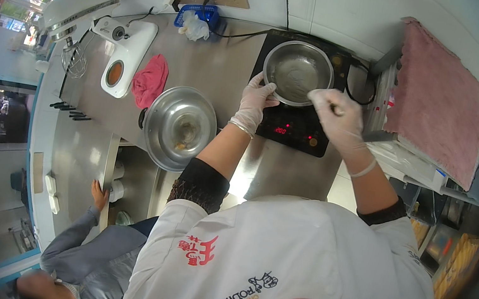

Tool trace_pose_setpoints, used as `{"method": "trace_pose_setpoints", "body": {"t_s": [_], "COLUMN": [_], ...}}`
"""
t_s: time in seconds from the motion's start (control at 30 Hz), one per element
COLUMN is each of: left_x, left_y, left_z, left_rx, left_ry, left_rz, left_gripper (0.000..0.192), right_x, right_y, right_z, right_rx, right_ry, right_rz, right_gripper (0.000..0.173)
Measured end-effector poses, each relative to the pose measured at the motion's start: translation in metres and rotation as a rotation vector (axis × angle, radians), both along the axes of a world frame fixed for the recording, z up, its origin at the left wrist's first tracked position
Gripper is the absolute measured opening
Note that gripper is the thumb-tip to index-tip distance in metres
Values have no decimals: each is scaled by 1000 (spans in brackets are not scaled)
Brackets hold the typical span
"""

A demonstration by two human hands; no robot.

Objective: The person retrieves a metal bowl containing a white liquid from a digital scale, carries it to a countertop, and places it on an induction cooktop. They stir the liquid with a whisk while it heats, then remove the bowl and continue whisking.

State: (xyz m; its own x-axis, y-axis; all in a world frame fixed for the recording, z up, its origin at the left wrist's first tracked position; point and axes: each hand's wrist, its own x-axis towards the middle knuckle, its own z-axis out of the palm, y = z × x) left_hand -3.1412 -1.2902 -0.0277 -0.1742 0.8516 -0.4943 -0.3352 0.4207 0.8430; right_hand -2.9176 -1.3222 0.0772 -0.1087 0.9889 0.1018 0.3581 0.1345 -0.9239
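A round stainless steel bowl [303, 48] sits on a black induction cooker [270, 140] with lit red indicators. Inside it is a thin, cloudy layer [298, 76] with pale streaks. My left hand [256, 99], in a clear disposable glove, grips the bowl's lower left rim. My right hand [339, 116], gloved too, is by the lower right rim with its fingers curled and blurred; whether anything is in it cannot be made out. To the left, a wide steel basin [158, 135] holds some brownish residue at its bottom.
A pink cloth [150, 81] lies beside a white stand mixer [125, 76] with its head raised. Behind are a blue basket [215, 15] and a power cord [245, 36]. Cloth-covered shelving [437, 103] borders the right. Another person [105, 255] is at the lower left, hand on the counter edge.
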Motion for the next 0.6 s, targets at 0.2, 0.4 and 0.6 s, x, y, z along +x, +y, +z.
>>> {"method": "trace_pose_setpoints", "body": {"t_s": [0.2, 0.4, 0.6], "left_x": [-1, 1, 0], "left_y": [-1, 1, 0], "left_z": [0, 2, 3], "left_rx": [5, -6, 1], "left_ry": [-1, -11, 4], "left_rz": [-31, -14, -26], "left_gripper": [52, 51, 48], "right_x": [1, 4, 8], "right_y": [-1, -2, -5], "right_z": [1, 2, -5], "right_rx": [224, 145, -73], "right_ry": [44, -1, 75], "right_rz": [195, -33, -215], "right_gripper": [10, 9, 11]}}
